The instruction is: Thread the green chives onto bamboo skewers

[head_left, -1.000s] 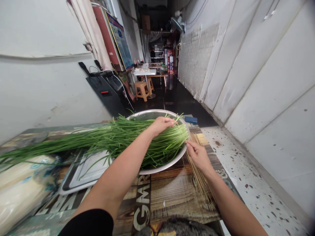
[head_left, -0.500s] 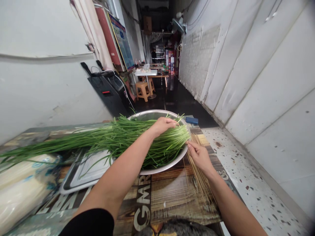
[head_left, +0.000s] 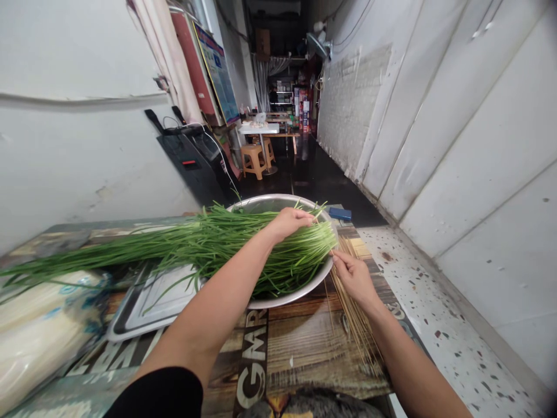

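Note:
A large heap of garlic chives (head_left: 235, 244) lies across a round metal basin (head_left: 282, 302), pale stem ends to the right and long green leaves trailing left over the table. My left hand (head_left: 290, 224) rests on the far side of the bundle, fingers closed on stems near their pale ends; a thin tip shows by its fingertips. At the basin's right rim, my right hand (head_left: 351, 278) pinches the end of a thin bamboo skewer (head_left: 332, 253) against the stems. How far the skewer passes through the chives is hidden. Beneath and beside that hand lie several loose bamboo skewers (head_left: 354, 328).
A white tray (head_left: 161, 302) sits left of the basin, partly under the leaves. Farther left is a plastic-wrapped pale package (head_left: 47, 331). A blue box-like object (head_left: 340, 214) lies behind the basin's right side. The wood-patterned table (head_left: 304, 348) ends at the right near a speckled floor.
The view has shifted very slightly. Both hands keep nearly the same place on the chives and skewer.

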{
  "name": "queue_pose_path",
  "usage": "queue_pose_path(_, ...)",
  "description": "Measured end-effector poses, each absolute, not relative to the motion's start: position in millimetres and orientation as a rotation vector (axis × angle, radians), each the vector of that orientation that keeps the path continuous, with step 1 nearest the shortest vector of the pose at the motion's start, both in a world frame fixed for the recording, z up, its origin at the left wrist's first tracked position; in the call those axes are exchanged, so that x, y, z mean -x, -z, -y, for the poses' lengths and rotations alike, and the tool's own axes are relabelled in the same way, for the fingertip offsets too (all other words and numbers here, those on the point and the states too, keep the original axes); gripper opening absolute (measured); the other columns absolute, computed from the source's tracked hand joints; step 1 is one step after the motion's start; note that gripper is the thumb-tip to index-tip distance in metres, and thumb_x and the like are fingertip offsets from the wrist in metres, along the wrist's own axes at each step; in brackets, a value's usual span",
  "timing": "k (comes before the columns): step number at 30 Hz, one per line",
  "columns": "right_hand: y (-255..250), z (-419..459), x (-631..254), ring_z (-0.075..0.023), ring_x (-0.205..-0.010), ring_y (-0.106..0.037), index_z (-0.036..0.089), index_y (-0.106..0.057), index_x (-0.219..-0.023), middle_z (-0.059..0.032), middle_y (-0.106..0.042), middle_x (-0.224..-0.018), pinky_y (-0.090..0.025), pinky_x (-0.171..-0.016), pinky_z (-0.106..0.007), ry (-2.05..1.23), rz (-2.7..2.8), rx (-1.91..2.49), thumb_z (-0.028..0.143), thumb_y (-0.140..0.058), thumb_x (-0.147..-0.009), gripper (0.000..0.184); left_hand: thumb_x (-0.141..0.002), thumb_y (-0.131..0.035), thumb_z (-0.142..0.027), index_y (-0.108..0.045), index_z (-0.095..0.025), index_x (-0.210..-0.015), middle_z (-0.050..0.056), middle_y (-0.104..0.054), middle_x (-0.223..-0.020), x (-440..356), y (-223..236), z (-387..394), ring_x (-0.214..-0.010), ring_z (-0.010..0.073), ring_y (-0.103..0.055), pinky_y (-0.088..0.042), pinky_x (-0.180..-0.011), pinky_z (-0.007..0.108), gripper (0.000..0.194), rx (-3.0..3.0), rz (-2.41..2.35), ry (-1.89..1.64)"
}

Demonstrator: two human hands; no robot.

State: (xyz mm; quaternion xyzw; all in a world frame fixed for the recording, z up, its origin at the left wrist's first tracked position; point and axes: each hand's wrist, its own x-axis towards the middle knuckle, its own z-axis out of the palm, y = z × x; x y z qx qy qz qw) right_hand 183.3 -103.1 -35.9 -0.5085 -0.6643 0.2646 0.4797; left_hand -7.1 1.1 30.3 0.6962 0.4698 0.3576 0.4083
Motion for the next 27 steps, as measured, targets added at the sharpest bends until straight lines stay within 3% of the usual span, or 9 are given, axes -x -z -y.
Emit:
queue_pose_path(15, 34.4, 105.3, -182.2, -0.0195, -0.073, -0.067, 0.017, -0.069, -0.103, -0.0058, -0.072, -0.092, -0.054, -0.069, -0.031, -0.654, 1.634, 1.289, 0.031, -0.046, -0.085, 0.032, -0.064, -0.069, -0.027, -0.074, -0.013, -0.086, 0.008, -0.072, -0.088, 2.6, -31.2, 3.8, -0.085, 0.0201, -0.065, -0.047, -0.083, 0.031, 0.026, -1.756, -1.25, -0.951)
queue_pose_path(20, 33.0, 105.9, -180.3, -0.0224, -0.085, -0.067, 0.013, -0.068, -0.102, -0.0099, -0.071, -0.096, -0.053, -0.076, -0.033, -0.669, 1.613, 1.267, 0.033, -0.045, -0.084, 0.035, -0.065, -0.069, -0.029, -0.074, -0.013, -0.086, 0.008, -0.072, -0.091, 2.3, -26.4, 2.9, -0.087, 0.0206, -0.065, -0.047, -0.085, 0.031, 0.027, -1.804, -1.226, -0.95)
queue_pose_path(27, 35.7, 104.2, -181.5, -0.0211, -0.084, -0.067, 0.016, -0.068, -0.102, -0.007, -0.072, -0.095, -0.053, -0.075, -0.033, -0.67, 1.612, 1.245, 0.033, -0.045, -0.086, 0.033, -0.068, -0.065, -0.024, -0.074, -0.017, -0.087, 0.005, -0.072, -0.096, 14.1, -38.5, 4.9, -0.093, 0.0191, -0.064, -0.043, -0.091, 0.03, 0.022, -1.958, -1.098, -0.719)
